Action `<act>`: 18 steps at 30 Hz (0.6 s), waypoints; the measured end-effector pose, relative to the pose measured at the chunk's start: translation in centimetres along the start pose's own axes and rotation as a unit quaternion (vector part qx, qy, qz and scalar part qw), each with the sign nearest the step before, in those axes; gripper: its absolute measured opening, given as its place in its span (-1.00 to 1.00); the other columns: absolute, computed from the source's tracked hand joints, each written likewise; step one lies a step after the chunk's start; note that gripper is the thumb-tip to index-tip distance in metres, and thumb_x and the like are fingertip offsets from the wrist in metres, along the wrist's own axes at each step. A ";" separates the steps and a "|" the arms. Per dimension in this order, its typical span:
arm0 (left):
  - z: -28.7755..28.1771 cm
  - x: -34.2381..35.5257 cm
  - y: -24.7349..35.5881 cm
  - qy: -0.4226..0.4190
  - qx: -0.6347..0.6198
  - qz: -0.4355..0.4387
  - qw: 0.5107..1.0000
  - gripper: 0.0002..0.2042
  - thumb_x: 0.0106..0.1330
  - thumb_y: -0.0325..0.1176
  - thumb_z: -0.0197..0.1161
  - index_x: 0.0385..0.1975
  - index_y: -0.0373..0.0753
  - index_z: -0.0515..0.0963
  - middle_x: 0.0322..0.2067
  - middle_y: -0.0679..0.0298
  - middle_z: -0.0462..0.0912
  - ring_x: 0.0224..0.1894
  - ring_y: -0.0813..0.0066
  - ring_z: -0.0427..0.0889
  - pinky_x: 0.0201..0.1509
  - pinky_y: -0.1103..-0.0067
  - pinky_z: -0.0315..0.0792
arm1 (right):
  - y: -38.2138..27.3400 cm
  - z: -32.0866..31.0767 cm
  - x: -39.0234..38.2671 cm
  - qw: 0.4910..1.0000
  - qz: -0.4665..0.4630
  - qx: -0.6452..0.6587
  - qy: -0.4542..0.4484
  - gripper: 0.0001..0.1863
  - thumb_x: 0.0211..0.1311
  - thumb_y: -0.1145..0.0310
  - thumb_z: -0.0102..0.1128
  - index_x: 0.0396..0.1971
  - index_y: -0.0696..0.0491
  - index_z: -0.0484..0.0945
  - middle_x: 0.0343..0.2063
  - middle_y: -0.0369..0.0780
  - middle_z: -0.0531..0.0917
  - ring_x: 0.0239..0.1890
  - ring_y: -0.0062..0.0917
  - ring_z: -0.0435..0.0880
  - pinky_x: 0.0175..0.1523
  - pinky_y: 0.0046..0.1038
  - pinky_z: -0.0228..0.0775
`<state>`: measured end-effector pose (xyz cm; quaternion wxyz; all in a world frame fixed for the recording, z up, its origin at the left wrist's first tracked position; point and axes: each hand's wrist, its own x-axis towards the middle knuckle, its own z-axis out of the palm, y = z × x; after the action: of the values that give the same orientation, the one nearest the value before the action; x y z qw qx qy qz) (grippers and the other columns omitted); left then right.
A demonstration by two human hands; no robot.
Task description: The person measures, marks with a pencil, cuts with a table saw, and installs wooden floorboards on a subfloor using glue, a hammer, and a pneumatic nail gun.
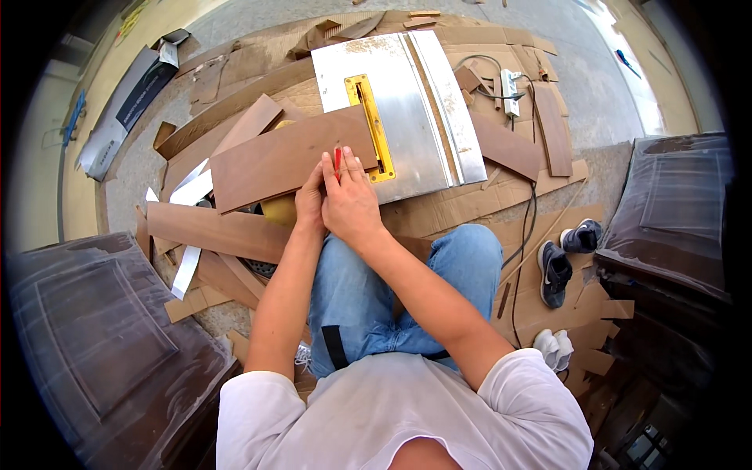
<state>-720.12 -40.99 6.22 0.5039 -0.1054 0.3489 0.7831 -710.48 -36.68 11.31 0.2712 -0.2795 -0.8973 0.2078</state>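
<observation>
A flat brown wooden board (pixel 270 160) lies with its right end on the silver metal top of a table saw (pixel 333 74), reaching over part of the yellow blade insert (pixel 376 129). My left hand (pixel 311 200) is at the board's near edge, closed on it, its fingers partly hidden by the other hand. Right beside it, my right hand (pixel 352 205) rests over the board, fingers closed around a slim red pencil (pixel 338 160). The pencil's tip is too small to make out.
Offcuts and boards (pixel 215 227) lie left of the saw on cardboard (pixel 454 200). A white power strip (pixel 511 92) with dark cables is at the right. Shoes (pixel 554 272) stand lower right. Film-wrapped dark panels (pixel 94 329) flank me. A long box (pixel 129 110) lies far left.
</observation>
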 end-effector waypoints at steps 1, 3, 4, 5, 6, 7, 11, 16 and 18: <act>0.0 -0.1 0.2 0.000 0.004 0.000 1.000 -0.71 0.40 -0.33 0.29 0.01 -0.36 0.60 -0.03 0.16 0.68 -0.01 0.35 0.65 0.13 0.47 0.53 | -0.2 0.2 0.0 1.000 0.001 0.000 0.003 -0.39 0.20 0.45 0.02 0.30 0.29 0.34 0.22 0.26 0.42 0.39 0.06 0.30 0.47 -0.10 0.11; -0.1 -0.1 0.6 0.000 0.009 0.009 1.000 -0.71 0.39 -0.33 0.29 0.01 -0.36 0.60 -0.04 0.17 0.68 -0.02 0.36 0.65 0.13 0.48 0.53 | -0.5 0.4 0.2 1.000 -0.008 -0.018 0.002 -0.37 0.20 0.44 0.04 0.30 0.29 0.33 0.23 0.25 0.42 0.39 0.07 0.30 0.46 -0.10 0.13; 0.0 0.0 0.9 0.002 0.016 0.015 1.000 -0.71 0.39 -0.32 0.30 0.01 -0.36 0.60 -0.05 0.18 0.69 -0.02 0.37 0.65 0.12 0.48 0.53 | -0.6 0.5 0.5 0.999 -0.012 -0.037 0.000 -0.36 0.19 0.42 0.07 0.31 0.29 0.32 0.23 0.24 0.43 0.38 0.07 0.30 0.45 -0.11 0.15; 0.3 0.3 1.1 -0.007 0.022 0.015 1.000 -0.71 0.39 -0.32 0.30 0.01 -0.36 0.60 -0.05 0.18 0.69 -0.02 0.37 0.65 0.12 0.48 0.53 | -0.8 -0.4 1.0 0.999 -0.011 -0.039 0.011 -0.36 0.19 0.42 0.07 0.31 0.29 0.32 0.23 0.24 0.43 0.38 0.07 0.30 0.45 -0.11 0.15; 0.6 0.4 1.3 0.016 0.046 0.038 0.998 -0.71 0.38 -0.33 0.31 0.00 -0.35 0.61 -0.05 0.19 0.69 -0.03 0.38 0.65 0.11 0.49 0.54 | -1.1 -2.0 1.5 1.000 0.001 -0.002 -0.007 -0.34 0.19 0.40 0.10 0.32 0.29 0.30 0.23 0.24 0.43 0.38 0.08 0.31 0.45 -0.12 0.16; 1.1 0.4 1.6 0.035 0.073 0.060 0.995 -0.71 0.37 -0.34 0.32 0.00 -0.35 0.61 -0.06 0.20 0.69 -0.04 0.39 0.66 0.10 0.49 0.54 | -1.4 -3.8 2.0 0.999 0.014 0.034 -0.022 -0.32 0.19 0.38 0.13 0.32 0.29 0.29 0.23 0.23 0.43 0.37 0.09 0.31 0.45 -0.12 0.17; 9.1 -6.9 2.3 -0.168 0.048 0.039 0.984 -0.60 0.56 -0.34 -0.02 0.33 -0.26 0.34 0.15 0.29 0.55 0.20 0.45 0.52 0.29 0.48 0.41 | -2.7 -10.5 6.8 0.989 -0.077 0.040 0.117 -0.40 0.20 0.34 0.21 0.22 0.29 0.38 0.14 0.17 0.52 0.29 0.03 0.42 0.46 -0.08 0.16; 11.7 -7.2 0.7 -0.156 0.384 0.146 0.898 -0.57 0.37 -0.45 0.29 0.19 -0.43 0.41 0.12 0.25 0.55 0.10 0.53 0.54 0.20 0.53 0.43 | 1.7 -21.5 8.8 0.991 0.019 -0.005 0.134 -0.39 0.20 -0.03 0.24 -0.08 0.29 0.55 -0.24 0.08 0.69 -0.01 -0.07 0.64 0.17 -0.18 0.42; 16.0 -9.3 -0.5 -0.241 0.441 0.117 0.856 -0.40 0.30 -0.30 0.38 0.23 -0.54 0.35 0.22 0.07 0.45 0.20 0.30 0.48 0.35 0.41 0.32 | 4.2 -24.5 7.3 0.989 0.119 0.038 0.074 -0.37 0.17 -0.19 0.23 -0.42 0.23 0.60 -0.50 0.04 0.67 -0.34 -0.04 0.69 -0.14 -0.12 0.51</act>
<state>-712.36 -37.07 22.51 0.4708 0.3618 0.5350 0.6011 -699.09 -23.59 30.59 0.3208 -0.3881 -0.8266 0.2512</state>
